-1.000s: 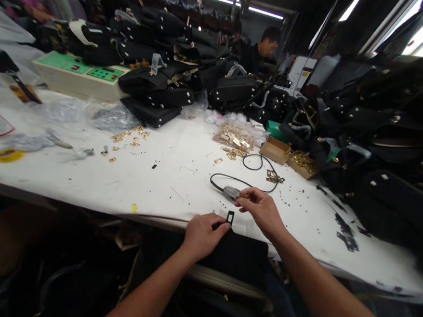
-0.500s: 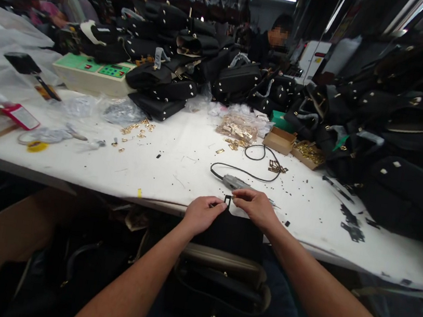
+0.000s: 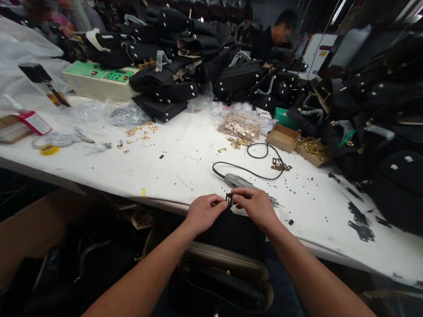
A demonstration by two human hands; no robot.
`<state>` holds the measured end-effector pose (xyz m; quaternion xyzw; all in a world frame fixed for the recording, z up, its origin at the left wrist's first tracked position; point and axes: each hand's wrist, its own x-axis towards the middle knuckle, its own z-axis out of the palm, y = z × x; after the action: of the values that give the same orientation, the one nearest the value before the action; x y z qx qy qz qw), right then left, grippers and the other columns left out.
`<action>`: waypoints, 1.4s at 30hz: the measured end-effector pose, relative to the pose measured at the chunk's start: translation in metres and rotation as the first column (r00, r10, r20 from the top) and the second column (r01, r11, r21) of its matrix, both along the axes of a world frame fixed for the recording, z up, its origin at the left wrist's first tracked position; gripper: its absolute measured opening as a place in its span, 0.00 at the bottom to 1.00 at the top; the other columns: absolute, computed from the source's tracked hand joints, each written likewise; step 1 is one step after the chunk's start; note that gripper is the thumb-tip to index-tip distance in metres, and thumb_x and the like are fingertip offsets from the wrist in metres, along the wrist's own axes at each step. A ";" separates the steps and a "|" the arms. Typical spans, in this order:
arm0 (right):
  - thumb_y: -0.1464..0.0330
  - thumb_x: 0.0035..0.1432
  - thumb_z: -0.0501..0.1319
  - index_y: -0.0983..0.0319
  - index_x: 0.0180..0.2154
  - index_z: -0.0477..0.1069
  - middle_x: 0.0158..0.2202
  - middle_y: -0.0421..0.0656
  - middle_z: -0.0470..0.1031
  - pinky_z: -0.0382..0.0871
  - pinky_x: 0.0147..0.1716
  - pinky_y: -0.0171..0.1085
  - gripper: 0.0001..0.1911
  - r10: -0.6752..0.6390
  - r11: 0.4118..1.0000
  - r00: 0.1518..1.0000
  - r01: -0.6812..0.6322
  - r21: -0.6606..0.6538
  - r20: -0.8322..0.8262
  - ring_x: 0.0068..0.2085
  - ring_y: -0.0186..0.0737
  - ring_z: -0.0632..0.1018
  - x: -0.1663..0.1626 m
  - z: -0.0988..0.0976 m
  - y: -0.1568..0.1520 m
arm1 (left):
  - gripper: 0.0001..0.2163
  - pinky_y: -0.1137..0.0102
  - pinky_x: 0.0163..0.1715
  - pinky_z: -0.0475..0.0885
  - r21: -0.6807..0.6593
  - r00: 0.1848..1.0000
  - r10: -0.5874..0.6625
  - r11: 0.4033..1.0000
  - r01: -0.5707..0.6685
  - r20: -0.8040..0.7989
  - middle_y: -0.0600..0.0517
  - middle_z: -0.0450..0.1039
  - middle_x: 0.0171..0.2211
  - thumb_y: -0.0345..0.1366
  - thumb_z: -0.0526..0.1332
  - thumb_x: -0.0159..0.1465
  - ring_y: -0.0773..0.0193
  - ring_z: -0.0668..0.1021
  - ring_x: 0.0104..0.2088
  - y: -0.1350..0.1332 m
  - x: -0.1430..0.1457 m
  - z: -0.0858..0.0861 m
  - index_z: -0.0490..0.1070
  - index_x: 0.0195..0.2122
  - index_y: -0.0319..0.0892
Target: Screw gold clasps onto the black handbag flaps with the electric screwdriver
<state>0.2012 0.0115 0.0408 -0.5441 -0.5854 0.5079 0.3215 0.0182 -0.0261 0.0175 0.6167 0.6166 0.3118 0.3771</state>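
Observation:
A black handbag [image 3: 238,235] stands against the table edge in front of me, its mouth gaping toward my body. At its upper edge is a thin black tab [image 3: 229,199] with a rectangular opening. My left hand [image 3: 203,213] pinches this tab from the left between thumb and fingers. From the right, my right hand [image 3: 255,204] closes thumb and fingertips at the tab's opening; whatever small piece lies in that pinch is hidden. Just beyond my right hand lies a grey corded hand tool [image 3: 234,181], partly covered by the fingers.
Gold metal fittings [image 3: 237,142] lie loose beside a bag of wrapped fittings [image 3: 240,126]. Behind them are a brown box [image 3: 283,138], a green-topped machine [image 3: 98,79] and piled black bags [image 3: 239,76]. Black cut pieces [image 3: 360,224] lie to the right. Other people are behind the piles.
My right hand's fingertips have come in against the tab, where a small gap showed before. The left hand keeps its pinch. The whole view has shifted slightly.

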 end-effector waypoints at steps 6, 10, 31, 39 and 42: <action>0.65 0.53 0.64 0.61 0.43 0.82 0.33 0.42 0.82 0.72 0.35 0.37 0.16 0.049 0.999 0.999 -0.049 -0.012 0.012 0.32 0.39 0.80 0.000 -0.005 0.001 | 0.14 0.72 0.35 0.71 0.001 1.000 -0.012 1.000 0.012 0.002 0.56 0.82 0.40 0.47 0.60 0.65 0.62 0.80 0.36 0.001 -0.001 -0.004 0.80 0.47 0.51; 0.62 0.52 0.65 0.60 0.43 0.82 0.33 0.42 0.82 0.72 0.36 0.37 0.17 0.074 0.996 0.996 -0.076 0.050 0.054 0.33 0.40 0.79 0.001 -0.006 0.001 | 0.14 0.72 0.36 0.71 -0.004 1.000 -0.015 1.000 0.015 -0.025 0.56 0.83 0.42 0.46 0.60 0.65 0.61 0.81 0.38 0.000 0.000 -0.002 0.80 0.47 0.51; 0.65 0.52 0.63 0.62 0.39 0.83 0.29 0.42 0.80 0.72 0.28 0.34 0.14 0.047 0.998 0.998 -0.049 0.032 0.052 0.28 0.36 0.77 -0.001 -0.017 0.002 | 0.11 0.73 0.28 0.68 -0.098 0.962 0.109 0.991 -0.087 0.251 0.53 0.75 0.23 0.40 0.62 0.58 0.66 0.74 0.25 0.015 0.012 0.002 0.81 0.34 0.39; 0.68 0.51 0.62 0.64 0.38 0.82 0.28 0.42 0.80 0.72 0.27 0.32 0.13 0.031 0.999 0.999 -0.031 0.029 0.016 0.26 0.35 0.77 -0.003 -0.021 0.001 | 0.10 0.72 0.27 0.69 -0.142 0.957 0.144 0.984 -0.111 0.251 0.51 0.76 0.24 0.38 0.63 0.55 0.66 0.75 0.25 0.017 0.013 -0.004 0.80 0.32 0.39; 0.68 0.51 0.62 0.64 0.37 0.82 0.28 0.42 0.80 0.72 0.27 0.31 0.13 0.032 0.999 0.999 -0.033 0.021 0.005 0.27 0.35 0.78 -0.004 -0.021 0.001 | 0.10 0.72 0.26 0.69 -0.136 0.969 0.134 0.985 -0.106 0.210 0.52 0.76 0.23 0.39 0.63 0.56 0.66 0.75 0.24 0.021 0.013 -0.008 0.80 0.32 0.39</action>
<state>0.1975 0.0127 0.0197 -0.5323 -0.6002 0.5055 0.3176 0.0309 -0.0046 0.0098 0.5157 0.6258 0.3612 0.4604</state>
